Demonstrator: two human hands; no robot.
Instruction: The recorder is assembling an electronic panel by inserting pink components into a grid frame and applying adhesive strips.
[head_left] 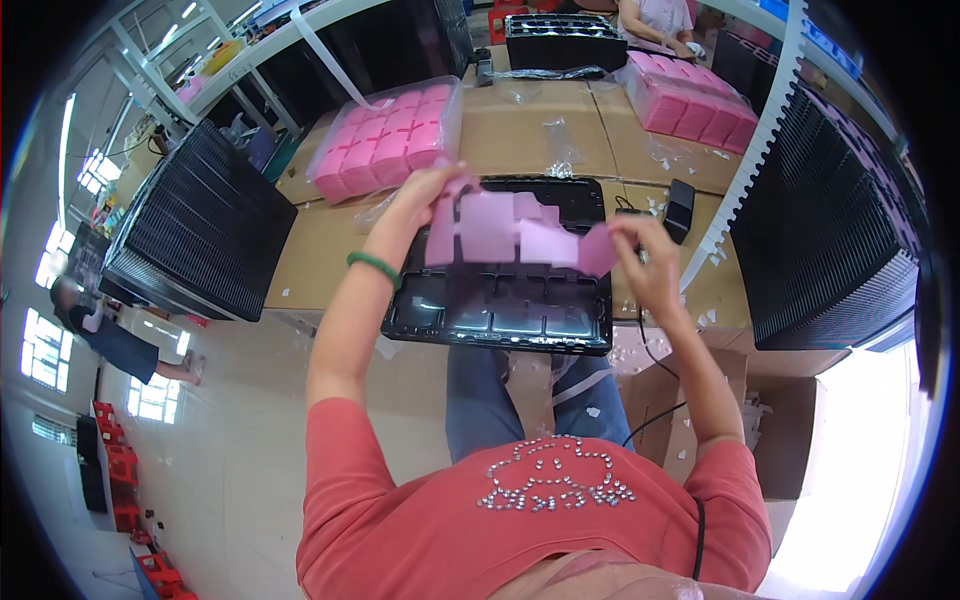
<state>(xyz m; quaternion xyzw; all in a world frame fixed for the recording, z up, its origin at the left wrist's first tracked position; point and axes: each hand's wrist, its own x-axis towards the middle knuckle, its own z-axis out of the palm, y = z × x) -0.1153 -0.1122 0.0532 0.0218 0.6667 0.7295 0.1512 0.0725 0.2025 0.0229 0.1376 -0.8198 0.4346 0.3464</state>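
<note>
The left hand (432,190) and right hand (652,262) each pinch an end of the pink segmented sheet (488,228) above the black compartmented tray (480,338), where uneven pulling could tear it between its segments.

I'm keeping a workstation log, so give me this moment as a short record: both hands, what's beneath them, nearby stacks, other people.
Left hand: gripping one end of the pink segmented sheet
Right hand: pinching its other end
Beneath: black compartmented tray
Farther back: left pink stack, in clear plastic; right pink stack
Sides: black ridged stacks, left and right
Others: seated co-worker, far right; standing person, far left
</note>
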